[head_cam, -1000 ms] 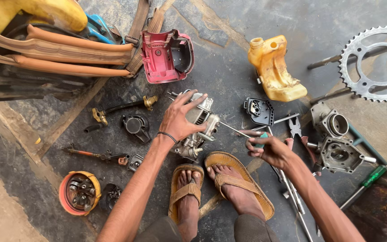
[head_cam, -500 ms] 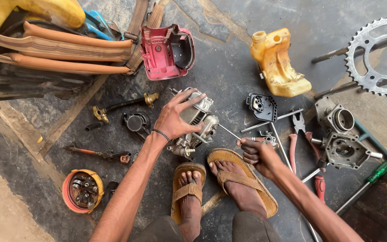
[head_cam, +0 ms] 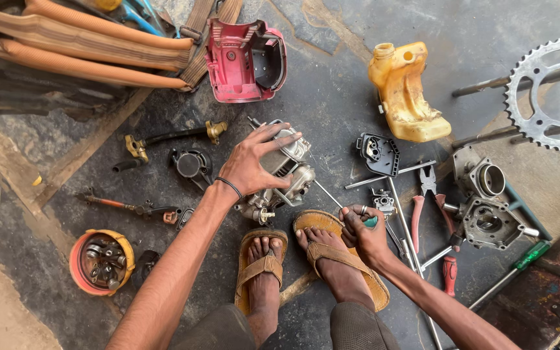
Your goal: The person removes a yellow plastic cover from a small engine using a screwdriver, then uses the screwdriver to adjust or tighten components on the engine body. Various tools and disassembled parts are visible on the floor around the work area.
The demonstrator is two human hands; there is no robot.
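A small grey metal engine block (head_cam: 284,174) lies on the dark stone floor just beyond my two sandalled feet. My left hand (head_cam: 254,165) rests on top of it with the fingers spread over the casing. My right hand (head_cam: 360,230) is closed round the green handle of a screwdriver (head_cam: 338,203), whose thin shaft runs up and left to the engine. That hand sits above my right foot.
A red plastic housing (head_cam: 244,59) and orange padded straps (head_cam: 85,45) lie at the top left. A yellow fuel tank (head_cam: 404,94), sprocket (head_cam: 549,91), metal crankcase parts (head_cam: 484,204), red-handled pliers (head_cam: 432,220) and rods crowd the right. An orange cup of parts (head_cam: 102,260) sits lower left.
My right hand has drawn in towards my right foot and the engine. The left hand stays on the engine. The view has shifted slightly down and nearer.
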